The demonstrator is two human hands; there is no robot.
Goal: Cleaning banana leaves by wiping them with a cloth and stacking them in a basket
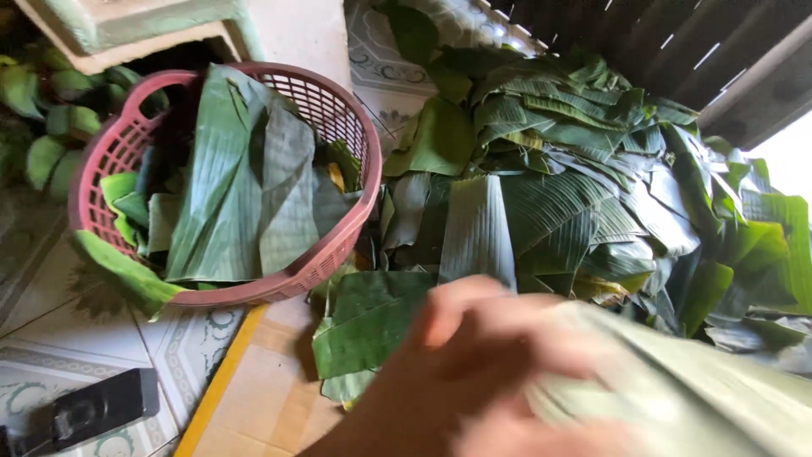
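far left, black flat object [93, 410] on patterned tiled floor [51, 338]. round red plastic basket [338, 118] holds folded green banana-leaf pieces [245, 195]. right of it, a loose heap of green banana leaves [558, 186] on the floor. step looks like sorting leaves; next move calls for a firm pinch. low centre, one blurred hand [474, 364], which one unclear, fingers curled, grasping a pale green leaf strip [677, 389] running right.
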